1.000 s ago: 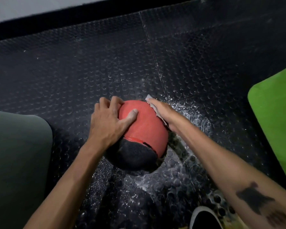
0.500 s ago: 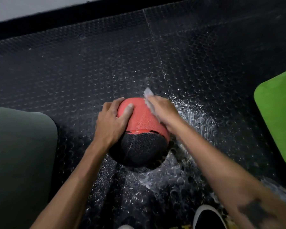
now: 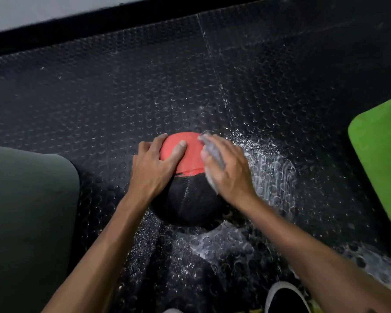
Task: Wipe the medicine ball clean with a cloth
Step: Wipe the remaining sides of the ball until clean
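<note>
On the black rubber floor with round bumps (image 3: 99,91) sits our round medicine ball, red on its far half and black on its near half (image 3: 187,199). It is right between our two hands.

Our left hand (image 3: 154,168) lies on the left side of the ball. Its fingers are spread and curl a little over the red part, and the thumb presses flat on the red. It holds the ball in place.

Our right hand (image 3: 228,170) lies on the right side of the ball. Under its palm and fingers we press a small pale grey cloth (image 3: 212,152) against the ball. The cloth peeks out past our fingertips and along the thumb side. The hand looks a bit blurry.

Just to the right of our right hand, the floor is wet and shiny with white specks (image 3: 269,163). Far to the right lies a bright green mat (image 3: 379,154). Far to the left of our left hand is a dark grey-green mat (image 3: 27,211). Near our right arm we see the tip of a black shoe with a white edge (image 3: 284,299).
</note>
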